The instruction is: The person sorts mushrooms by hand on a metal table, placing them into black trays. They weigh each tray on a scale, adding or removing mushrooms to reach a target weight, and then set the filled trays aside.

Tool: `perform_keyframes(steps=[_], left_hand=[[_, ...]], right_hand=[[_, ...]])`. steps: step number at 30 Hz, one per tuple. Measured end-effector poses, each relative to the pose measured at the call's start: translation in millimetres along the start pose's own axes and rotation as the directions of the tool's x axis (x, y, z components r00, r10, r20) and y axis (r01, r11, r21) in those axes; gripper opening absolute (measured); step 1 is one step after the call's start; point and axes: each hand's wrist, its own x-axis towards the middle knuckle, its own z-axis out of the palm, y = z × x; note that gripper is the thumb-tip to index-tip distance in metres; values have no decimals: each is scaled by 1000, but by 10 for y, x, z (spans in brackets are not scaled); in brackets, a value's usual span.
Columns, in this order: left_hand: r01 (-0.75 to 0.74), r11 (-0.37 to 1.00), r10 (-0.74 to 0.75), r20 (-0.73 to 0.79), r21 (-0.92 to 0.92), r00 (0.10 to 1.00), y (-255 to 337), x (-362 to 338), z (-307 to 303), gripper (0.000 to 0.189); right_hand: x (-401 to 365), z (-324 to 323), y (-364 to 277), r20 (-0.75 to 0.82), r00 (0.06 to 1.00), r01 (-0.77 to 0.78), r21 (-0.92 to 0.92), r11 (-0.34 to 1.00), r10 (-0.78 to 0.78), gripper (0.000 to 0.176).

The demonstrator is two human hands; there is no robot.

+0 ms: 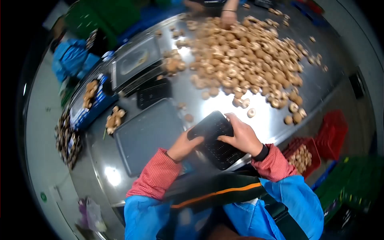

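Note:
A black plastic tray (218, 132) with small slots in its base is held tilted in front of me, over the near edge of the metal table. My left hand (184, 145) grips its left side, thumb laid across the inside. On the opposite side my right hand (243, 135) is closed round the rim, its thumb also inside. No mushrooms show in the tray. Beyond it, a large heap of brown mushrooms (248, 56) covers the far part of the table. To the left of my left hand lies a wide grey tray (148, 134).
Another black tray (154, 95) and a second grey tray (134, 66) are farther left. Small mushroom clusters (115, 120) lie near a blue box (94, 108). A co-worker's hand (229, 18) touches the heap. Red crates (332, 130) stand at right, one containing mushrooms.

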Motion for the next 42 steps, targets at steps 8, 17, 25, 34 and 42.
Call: perform_keyframes(steps=[8, 17, 25, 34, 42], left_hand=[[0, 987, -27, 165, 159, 986, -146, 1116, 636, 72], [-230, 834, 232, 60, 502, 971, -292, 1707, 1481, 90], [-369, 729, 337, 167, 577, 927, 96, 2386, 1998, 111], [-249, 732, 349, -34, 634, 937, -57, 2804, 2467, 122], [-261, 365, 555, 16, 894, 832, 20, 2690, 2365, 96]], right_hand=[[-713, -947, 1519, -449, 697, -384, 425, 820, 560, 36], [-479, -3165, 3362, -769, 451, -788, -105, 607, 452, 38], [-212, -2735, 4029, -382, 782, -499, 88, 862, 492, 38], [-10, -1707, 3759, -318, 799, -357, 432, 828, 510, 34], [-12, -1306, 3175, -402, 668, -308, 617, 725, 626, 33]])
